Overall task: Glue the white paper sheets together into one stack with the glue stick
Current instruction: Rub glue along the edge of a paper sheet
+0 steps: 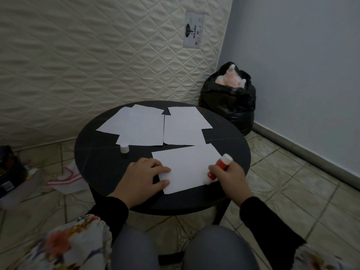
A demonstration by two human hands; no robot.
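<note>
While the round table (97, 152) carries it all, room is tight: the near sheet (187, 168) at six o'clock overhangs the rim, so a hard stroke could drag or crease it. Loose sheets (140, 127) at twelve overlap and could shift. Left hand (142, 178) presses flat, fingers spread, on the near sheet's corner; right hand (229, 180), its grip curled around the glue stick (220, 166), risks smearing table. Cap (124, 148) sits at ten.
</note>
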